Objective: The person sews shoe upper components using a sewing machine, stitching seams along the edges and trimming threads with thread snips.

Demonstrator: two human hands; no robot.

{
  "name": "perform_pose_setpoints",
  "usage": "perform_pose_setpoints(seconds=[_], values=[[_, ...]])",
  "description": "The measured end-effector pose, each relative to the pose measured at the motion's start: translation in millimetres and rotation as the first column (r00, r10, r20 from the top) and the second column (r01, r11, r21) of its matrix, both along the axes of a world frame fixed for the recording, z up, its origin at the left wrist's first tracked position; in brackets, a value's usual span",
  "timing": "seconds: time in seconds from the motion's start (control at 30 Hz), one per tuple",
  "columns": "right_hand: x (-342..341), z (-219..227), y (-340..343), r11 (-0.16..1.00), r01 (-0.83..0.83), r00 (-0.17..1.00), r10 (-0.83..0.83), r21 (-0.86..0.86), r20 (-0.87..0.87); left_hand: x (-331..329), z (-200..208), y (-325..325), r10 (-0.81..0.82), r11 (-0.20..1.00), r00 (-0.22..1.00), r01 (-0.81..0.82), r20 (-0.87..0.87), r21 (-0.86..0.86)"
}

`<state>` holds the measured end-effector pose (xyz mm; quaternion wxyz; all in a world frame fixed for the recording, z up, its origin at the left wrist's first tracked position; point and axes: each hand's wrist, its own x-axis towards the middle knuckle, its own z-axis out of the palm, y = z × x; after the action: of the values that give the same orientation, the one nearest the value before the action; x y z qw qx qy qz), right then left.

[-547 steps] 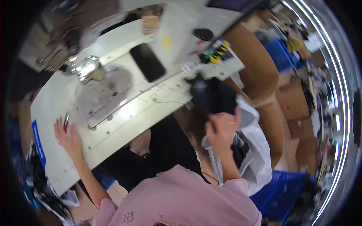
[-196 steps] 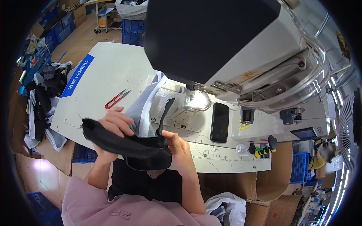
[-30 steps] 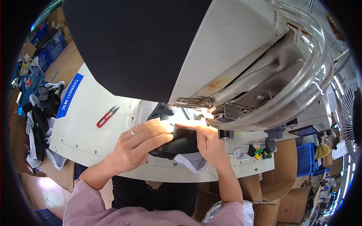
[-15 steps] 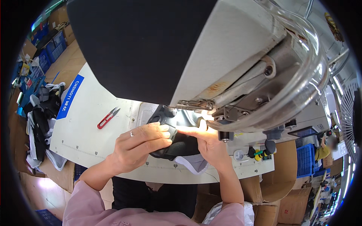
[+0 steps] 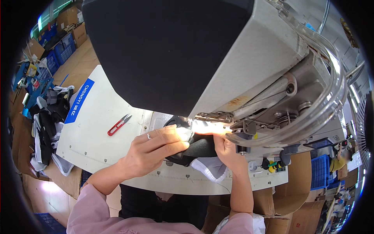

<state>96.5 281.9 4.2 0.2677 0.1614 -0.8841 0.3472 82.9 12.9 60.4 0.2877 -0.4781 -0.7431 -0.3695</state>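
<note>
Head view: one black padded piece (image 5: 204, 145), its pale grey lining (image 5: 210, 167) turned toward the near edge of the tabletop (image 5: 89, 136), lies under the lit front of one sewing machine (image 5: 249, 58). Progress, my judgement: part-way, piece at the machine rather than set aside; amount stitched cannot be told, glare and fingers cover the spot. Two hands on it. Left hand (image 5: 150, 153): fingers pressed together, tips on the black material; thumb hidden, pinch uncertain. Right hand (image 5: 226, 147): index finger stretched toward the left fingertips, others partly hidden; grip cannot be told. Farther out: one pair of red snips (image 5: 117, 127), between machine and left edge; one blue strip (image 5: 79, 101) along that edge. Beyond it, a heap of black and grey pieces (image 5: 48, 126), overlapping, uncountable.
</note>
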Motion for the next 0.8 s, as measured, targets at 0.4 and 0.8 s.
perform_pose_setpoints(seconds=[0.4,0.8], values=[[-13,0,6,0.989,0.019,1.0,-0.017,-0.148,0.017,-6,5,5,0.017,1.0,0.999,-0.017,-0.045,-0.014],[-6,19,-5,0.97,0.212,0.977,-0.211,0.116,-0.023,-14,-3,7,-0.001,1.0,0.998,0.0,0.061,0.013]])
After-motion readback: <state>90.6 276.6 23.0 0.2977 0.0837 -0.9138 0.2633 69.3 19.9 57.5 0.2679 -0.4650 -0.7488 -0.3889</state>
